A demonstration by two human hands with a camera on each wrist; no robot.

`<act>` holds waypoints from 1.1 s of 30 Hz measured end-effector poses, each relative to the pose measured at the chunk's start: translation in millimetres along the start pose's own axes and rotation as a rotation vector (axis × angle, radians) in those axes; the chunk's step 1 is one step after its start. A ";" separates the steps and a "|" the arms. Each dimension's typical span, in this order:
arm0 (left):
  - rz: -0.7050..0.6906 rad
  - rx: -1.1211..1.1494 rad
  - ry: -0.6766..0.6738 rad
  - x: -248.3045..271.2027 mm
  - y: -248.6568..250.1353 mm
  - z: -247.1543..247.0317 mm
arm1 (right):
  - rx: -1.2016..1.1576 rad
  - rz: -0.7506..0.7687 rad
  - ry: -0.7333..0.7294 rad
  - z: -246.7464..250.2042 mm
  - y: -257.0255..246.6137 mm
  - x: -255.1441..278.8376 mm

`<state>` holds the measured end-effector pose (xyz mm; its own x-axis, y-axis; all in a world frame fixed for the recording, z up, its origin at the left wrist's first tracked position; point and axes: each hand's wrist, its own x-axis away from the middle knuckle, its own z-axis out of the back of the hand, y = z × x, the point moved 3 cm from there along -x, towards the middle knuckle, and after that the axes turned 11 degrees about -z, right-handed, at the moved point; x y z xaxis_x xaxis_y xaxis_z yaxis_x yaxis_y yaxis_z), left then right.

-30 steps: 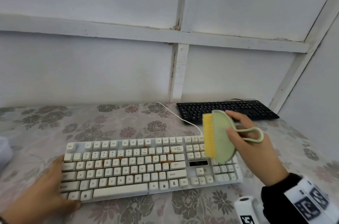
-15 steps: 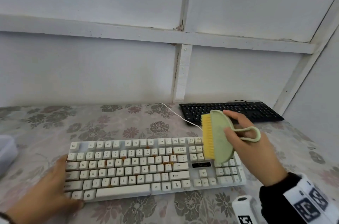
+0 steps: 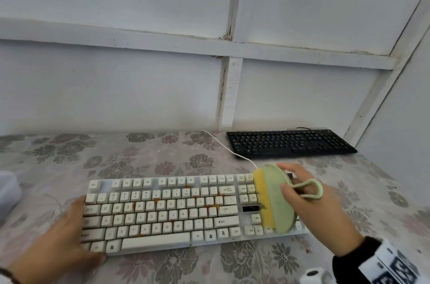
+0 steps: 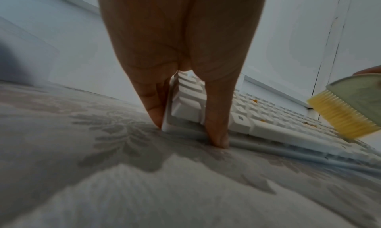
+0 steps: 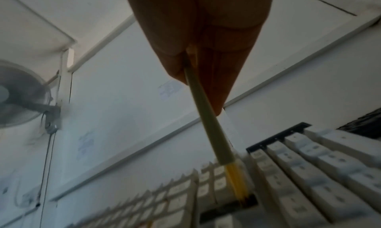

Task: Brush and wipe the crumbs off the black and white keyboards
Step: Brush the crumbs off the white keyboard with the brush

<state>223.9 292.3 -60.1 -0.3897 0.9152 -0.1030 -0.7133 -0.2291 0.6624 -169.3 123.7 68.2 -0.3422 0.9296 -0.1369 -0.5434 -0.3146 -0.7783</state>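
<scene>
Green plastic brush [image 3: 278, 200] gripped by right hand [image 3: 318, 211]: fingers [image 3: 290, 170] over the far rim, thumb on the back, curled tight on the body; loop handle [image 3: 309, 188] free above the knuckles. Yellow bristles [image 3: 261, 197] turned left, set edge-on at the block between the main keys and the numeric pad of the white keyboard [image 3: 162, 209]. Right-wrist view: bristle tips [image 5: 237, 185] down among the keycaps, apparently touching; blur prevents certainty.

Left hand [image 3: 53, 248] at the keyboard's near-left corner. Left-wrist view: fingers [image 4: 152, 107] straight against the left end, thumb [image 4: 216, 130] along the front edge, tips on the cloth; bracing, not wrapped around anything.

Progress, judged: early. Orange-brown crumbs [image 3: 156, 200] scattered between keys in the middle rows, more near Enter and along the bottom letter row. No cleared strip evident. First sweep across the white board seems about to begin from its right side. Black keyboard [image 3: 288, 144] lies at the back right, against the wall, well apart from both hands; crumbs on it not discernible from here. Wiping not begun; no cloth identified in view.

Worktop [image 3: 162, 155] covered with a pale floral cloth. White cable [image 3: 223, 146] runs from the white keyboard toward the wall. Pale rounded object [image 3: 7, 193] at the left edge, unidentified. White panelled walls with battens; wall fan [image 5: 20, 94] seen in the right-wrist view.
</scene>
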 end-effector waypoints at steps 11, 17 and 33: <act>0.020 -0.005 -0.011 -1.3 -1.0 -2.0 | -0.127 0.012 0.117 7.6 -18.2 -11.4; 0.024 -0.006 -0.017 -0.5 4.4 0.2 | 0.032 -0.033 -0.100 -12.8 -12.0 -8.5; 0.023 0.014 -0.050 1.7 2.1 0.4 | 0.047 -0.041 -0.181 -20.2 -6.1 5.7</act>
<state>222.0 293.5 -58.6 -0.3759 0.9253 -0.0510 -0.6960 -0.2456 0.6747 -152.4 134.8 59.8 -0.4488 0.8936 0.0103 -0.5935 -0.2895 -0.7510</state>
